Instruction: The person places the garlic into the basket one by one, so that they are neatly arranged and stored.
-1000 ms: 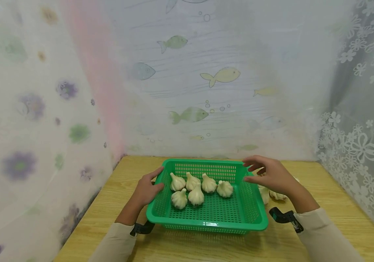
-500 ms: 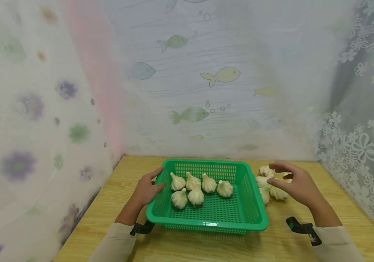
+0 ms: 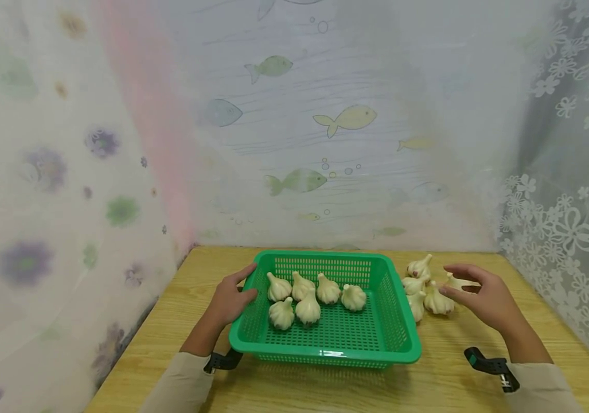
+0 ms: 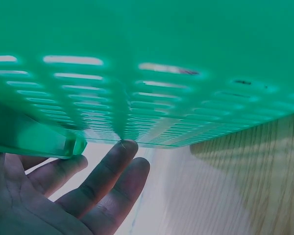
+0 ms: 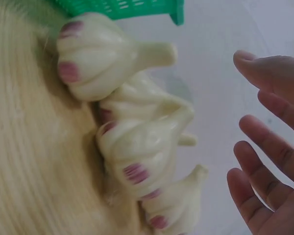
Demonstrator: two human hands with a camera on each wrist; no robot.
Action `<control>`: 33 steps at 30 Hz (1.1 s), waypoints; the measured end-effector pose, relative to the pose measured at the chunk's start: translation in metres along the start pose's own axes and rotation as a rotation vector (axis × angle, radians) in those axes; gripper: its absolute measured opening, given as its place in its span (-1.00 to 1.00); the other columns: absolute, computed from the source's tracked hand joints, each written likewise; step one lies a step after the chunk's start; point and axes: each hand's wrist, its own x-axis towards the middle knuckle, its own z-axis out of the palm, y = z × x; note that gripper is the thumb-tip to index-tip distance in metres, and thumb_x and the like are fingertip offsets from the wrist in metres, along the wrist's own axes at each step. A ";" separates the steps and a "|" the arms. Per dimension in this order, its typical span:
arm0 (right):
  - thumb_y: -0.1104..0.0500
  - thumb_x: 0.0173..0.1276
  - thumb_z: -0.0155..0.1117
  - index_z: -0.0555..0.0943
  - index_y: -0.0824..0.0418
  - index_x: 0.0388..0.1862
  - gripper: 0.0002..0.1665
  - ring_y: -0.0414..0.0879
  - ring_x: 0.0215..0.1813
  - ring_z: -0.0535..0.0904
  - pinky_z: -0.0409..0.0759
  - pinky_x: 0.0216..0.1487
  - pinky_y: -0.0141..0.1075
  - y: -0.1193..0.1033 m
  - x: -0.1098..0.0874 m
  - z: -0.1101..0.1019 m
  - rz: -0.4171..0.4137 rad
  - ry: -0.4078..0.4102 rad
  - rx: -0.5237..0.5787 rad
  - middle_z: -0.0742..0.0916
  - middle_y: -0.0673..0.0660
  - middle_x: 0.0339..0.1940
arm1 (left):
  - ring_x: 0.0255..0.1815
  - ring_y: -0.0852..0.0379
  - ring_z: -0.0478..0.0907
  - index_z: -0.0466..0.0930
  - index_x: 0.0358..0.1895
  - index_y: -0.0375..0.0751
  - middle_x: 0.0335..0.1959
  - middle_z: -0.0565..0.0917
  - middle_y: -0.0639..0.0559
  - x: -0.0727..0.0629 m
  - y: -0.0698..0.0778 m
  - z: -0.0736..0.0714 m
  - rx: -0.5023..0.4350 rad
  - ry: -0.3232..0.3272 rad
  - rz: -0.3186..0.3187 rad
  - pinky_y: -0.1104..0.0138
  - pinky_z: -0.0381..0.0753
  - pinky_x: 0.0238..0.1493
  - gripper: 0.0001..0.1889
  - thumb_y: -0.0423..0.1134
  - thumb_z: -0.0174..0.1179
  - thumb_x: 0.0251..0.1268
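Garlic bulbs [image 3: 439,302], cream with purple patches, lie clustered on the wooden table [image 3: 454,370] beside the right hand [image 3: 489,298], its fingers spread and holding nothing, while the left hand [image 3: 229,301] grips the rim of the green plastic basket [image 3: 284,349]. Six more bulbs [image 3: 308,308] sit inside that basket, whose right wall partly hides one loose bulb [image 3: 416,307]; only the left wrist view shows fingertips [image 4: 129,147] beneath the rim.

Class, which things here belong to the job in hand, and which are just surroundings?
Likely in the job:
left hand
right hand
green basket
six garlic bulbs inside it
loose garlic bulbs beside it

Just surroundings:
wooden table
fish-print sheet
flowered sheet
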 end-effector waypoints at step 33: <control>-0.18 0.29 0.51 0.67 0.25 0.26 -0.28 0.28 0.13 0.68 0.65 0.02 0.16 0.036 -0.006 0.024 0.161 -0.127 -0.112 0.72 0.35 0.19 | 0.12 -0.25 0.71 0.25 0.63 0.00 0.61 0.27 -0.23 0.000 -0.001 0.000 -0.023 -0.006 0.005 0.18 0.65 -0.39 -0.29 -0.32 0.08 0.39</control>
